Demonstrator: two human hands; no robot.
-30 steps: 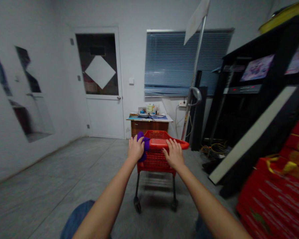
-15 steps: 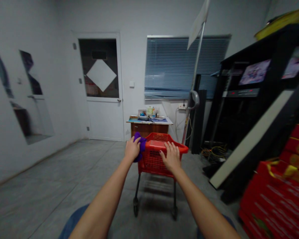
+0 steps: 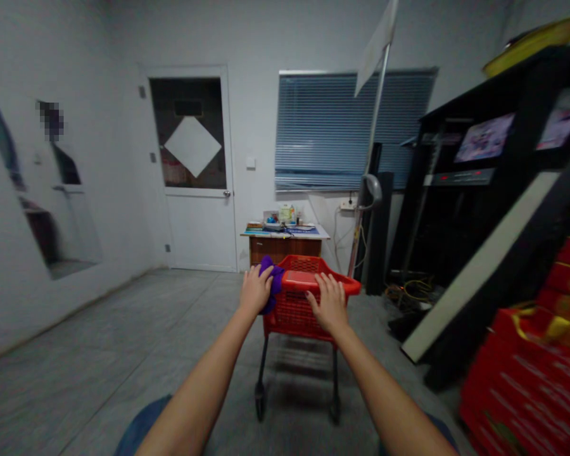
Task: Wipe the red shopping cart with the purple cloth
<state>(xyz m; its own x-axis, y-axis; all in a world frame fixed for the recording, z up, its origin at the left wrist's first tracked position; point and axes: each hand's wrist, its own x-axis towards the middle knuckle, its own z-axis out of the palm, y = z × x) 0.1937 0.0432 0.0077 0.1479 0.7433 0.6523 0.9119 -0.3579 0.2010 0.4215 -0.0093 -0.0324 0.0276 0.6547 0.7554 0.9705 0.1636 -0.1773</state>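
Since the red cart rode on wheels, pressing could roll it away; the left hand was clamped on a purple cloth on the cart's left side, the right hand lay open on the handle.

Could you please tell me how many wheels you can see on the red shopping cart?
2: the left caster and the right caster of the red shopping cart, at its near end. Others may be hidden.

Left hand, right hand, palms down
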